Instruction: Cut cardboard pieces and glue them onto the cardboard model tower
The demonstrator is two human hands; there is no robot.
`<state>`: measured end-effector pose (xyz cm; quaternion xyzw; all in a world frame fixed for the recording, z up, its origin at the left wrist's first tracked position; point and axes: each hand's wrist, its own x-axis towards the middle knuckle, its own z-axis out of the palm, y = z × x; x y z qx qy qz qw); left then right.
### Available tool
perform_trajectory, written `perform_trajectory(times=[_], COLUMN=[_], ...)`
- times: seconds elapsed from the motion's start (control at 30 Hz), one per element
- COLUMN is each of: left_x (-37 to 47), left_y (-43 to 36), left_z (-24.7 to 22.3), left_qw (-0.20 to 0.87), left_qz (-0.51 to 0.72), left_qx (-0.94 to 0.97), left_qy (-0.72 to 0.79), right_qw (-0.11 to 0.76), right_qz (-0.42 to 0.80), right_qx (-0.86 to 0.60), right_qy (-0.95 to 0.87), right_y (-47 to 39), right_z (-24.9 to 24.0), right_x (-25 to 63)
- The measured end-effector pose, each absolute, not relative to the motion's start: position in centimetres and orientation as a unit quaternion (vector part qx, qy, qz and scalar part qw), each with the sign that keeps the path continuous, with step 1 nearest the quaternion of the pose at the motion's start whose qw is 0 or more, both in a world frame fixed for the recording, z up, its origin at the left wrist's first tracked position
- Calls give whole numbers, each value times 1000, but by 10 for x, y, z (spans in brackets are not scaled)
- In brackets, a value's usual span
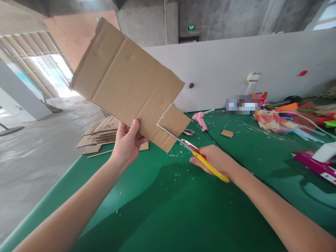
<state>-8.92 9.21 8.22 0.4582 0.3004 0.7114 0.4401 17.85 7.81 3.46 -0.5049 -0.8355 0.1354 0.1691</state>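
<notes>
My left hand (127, 141) grips a large sheet of brown cardboard (128, 82) by its lower edge, thumb on the near face. The sheet is tilted in the air above the table. White lines mark off a corner of it at the lower right. My right hand (214, 159) is closed around the handles of scissors (202, 157) with yellow and red grips. Their blades meet the cardboard's lower right edge along one white line; part of the blades is hidden by the sheet.
The green table (157, 210) carries small scraps. A stack of cardboard pieces (101, 131) lies at its left edge. Beyond my right hand are a pink glue gun (200, 120) with a black cord and a small cardboard piece (227, 133). Craft materials (283, 120) crowd the right, near a white partition (223, 66).
</notes>
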Motion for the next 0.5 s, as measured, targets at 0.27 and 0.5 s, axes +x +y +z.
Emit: perform_trajectory(times=[0.27,0.5], left_x=[-92,-92], left_y=[92,93], left_z=[84,82], left_qw=[437,430], left_qz=[714,710], left_qx=[459,466], left_qy=[298,306], right_qw=[182,185], right_qz=[99,171], right_qx=[-520,-510], right_qy=[-828,-823], right_y=[75,76], right_z=[35,31], right_x=[177,176])
